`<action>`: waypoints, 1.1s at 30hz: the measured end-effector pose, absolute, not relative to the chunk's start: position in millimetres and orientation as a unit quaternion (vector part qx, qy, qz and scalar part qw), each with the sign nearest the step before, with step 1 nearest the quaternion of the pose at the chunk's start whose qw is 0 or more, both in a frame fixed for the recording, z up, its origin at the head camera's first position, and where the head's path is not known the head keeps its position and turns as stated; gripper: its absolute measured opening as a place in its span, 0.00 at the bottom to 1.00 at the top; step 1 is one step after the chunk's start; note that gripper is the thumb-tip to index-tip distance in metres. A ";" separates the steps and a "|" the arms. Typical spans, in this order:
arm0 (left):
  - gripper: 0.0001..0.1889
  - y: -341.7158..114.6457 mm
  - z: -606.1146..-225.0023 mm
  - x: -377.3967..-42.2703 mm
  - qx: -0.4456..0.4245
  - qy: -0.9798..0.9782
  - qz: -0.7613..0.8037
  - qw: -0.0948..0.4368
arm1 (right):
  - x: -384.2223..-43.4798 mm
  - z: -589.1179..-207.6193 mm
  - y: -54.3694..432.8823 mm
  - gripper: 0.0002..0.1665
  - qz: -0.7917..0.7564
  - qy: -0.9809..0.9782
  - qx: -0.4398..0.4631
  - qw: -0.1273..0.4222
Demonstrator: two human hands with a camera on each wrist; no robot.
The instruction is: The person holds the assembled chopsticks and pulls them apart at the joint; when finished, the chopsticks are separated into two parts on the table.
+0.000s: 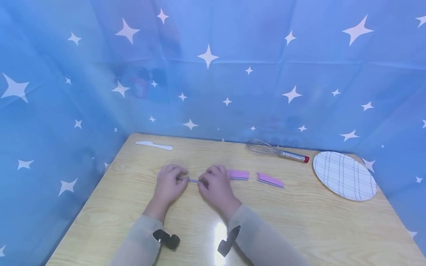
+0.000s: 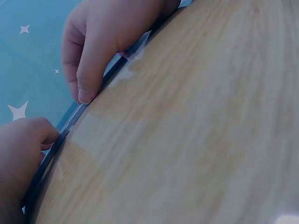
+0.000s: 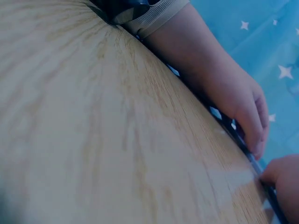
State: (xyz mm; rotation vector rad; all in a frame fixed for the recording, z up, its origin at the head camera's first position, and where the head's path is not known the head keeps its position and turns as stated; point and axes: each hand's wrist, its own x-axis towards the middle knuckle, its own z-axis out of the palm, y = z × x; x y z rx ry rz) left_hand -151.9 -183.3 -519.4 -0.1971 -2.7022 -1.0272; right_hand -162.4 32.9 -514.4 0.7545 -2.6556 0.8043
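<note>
A thin grey-blue stick (image 1: 193, 180) lies low over the table between the two hands. My left hand (image 1: 170, 184) pinches its left end between thumb and fingers, and my right hand (image 1: 216, 186) pinches the right end. Both wrist views show the fingertips close to the tabletop, but the stick is hard to make out there. Just right of the right hand lies a row of thin pink and grey sticks (image 1: 239, 174), partly hidden by that hand. A second, slightly tilted group of pink and grey sticks (image 1: 270, 180) lies farther right.
A white plastic knife (image 1: 154, 145) lies at the back left of the wooden table (image 1: 299, 229). A wire whisk (image 1: 277, 150) with a red-tipped handle lies along the back edge. At the right stands a white plate (image 1: 344, 175) with checked lines. A starry blue curtain (image 1: 226, 81) hangs behind.
</note>
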 end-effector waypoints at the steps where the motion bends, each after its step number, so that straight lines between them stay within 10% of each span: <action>1: 0.10 -182.9 -519.1 -151.6 -0.068 -0.926 -0.352 0.123 | -162.5 -514.6 33.0 0.06 0.273 -0.916 0.261 0.134; 33: 0.02 -192.0 -518.5 -154.7 -0.138 -0.918 -0.365 0.073 | -161.9 -514.2 31.0 0.06 0.246 -0.938 0.233 0.072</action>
